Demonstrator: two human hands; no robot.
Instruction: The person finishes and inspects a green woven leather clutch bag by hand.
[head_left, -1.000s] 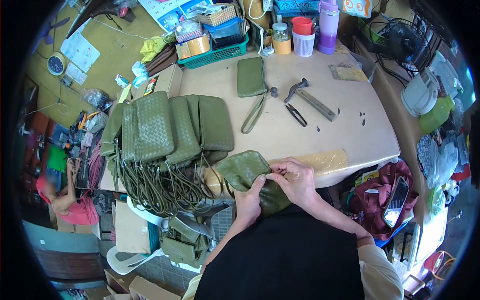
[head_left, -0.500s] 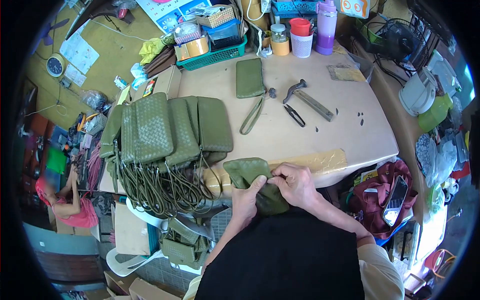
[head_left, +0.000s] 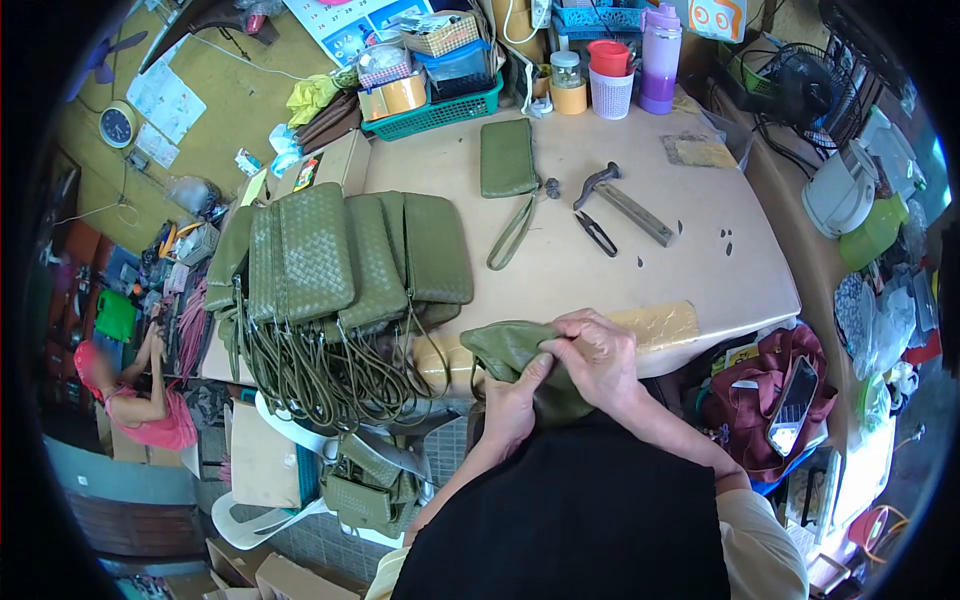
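A green leather pouch [head_left: 505,345] is bunched between both hands at the table's front edge. My left hand [head_left: 512,405] grips its lower left side, thumb pressed on top. Closed over the upper right edge of the same pouch is my right hand [head_left: 600,360], its fingers pinching the leather beside the left thumb. The lower part of the pouch is partly hidden behind my hands. To the left lies a pile of green woven pouches [head_left: 300,255] with cord straps [head_left: 320,370] hanging over the edge.
Beyond my hands lie a flat green pouch [head_left: 508,158], a hammer [head_left: 630,205] and small black snips [head_left: 596,234]. A green basket [head_left: 435,122] and a purple bottle [head_left: 660,60] stand at the back. A maroon bag [head_left: 765,390] sits right. Another person [head_left: 150,390] is at far left.
My right hand has shifted over the pouch's upper edge and the leather is folded differently. The whole scene has moved slightly right and down in view.
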